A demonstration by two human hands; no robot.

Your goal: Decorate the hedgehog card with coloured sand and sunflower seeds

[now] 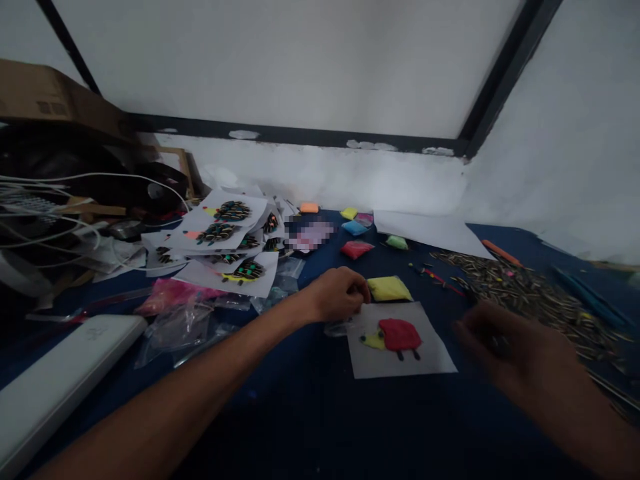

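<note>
Dark blue cloth covers the worktop (300, 420), backed by a white wall (320, 167). Between the two hands lies a white sheet (370, 363) bearing a red-and-yellow animal figure (400, 335) with dark feet. At its upper left corner is the left hand (343, 295), fingers curled inward; whether it grips anything cannot be told. Blurred to the right of the sheet, the right hand (520, 353) is partly curled, its contents unclear.

Just beyond the left hand's fingertips sits a packet filled with yellow material (390, 289). Farther ahead are smaller packets: red (357, 249), blue (355, 228), green (397, 242) and orange (309, 207). Left of the left hand, clear plastic bags (183, 327) lie crumpled beside a bag with pink contents (175, 297), below stacked picture sheets (220, 233). Past the right hand spreads a loose heap of slim, dark pieces (515, 290).
</note>
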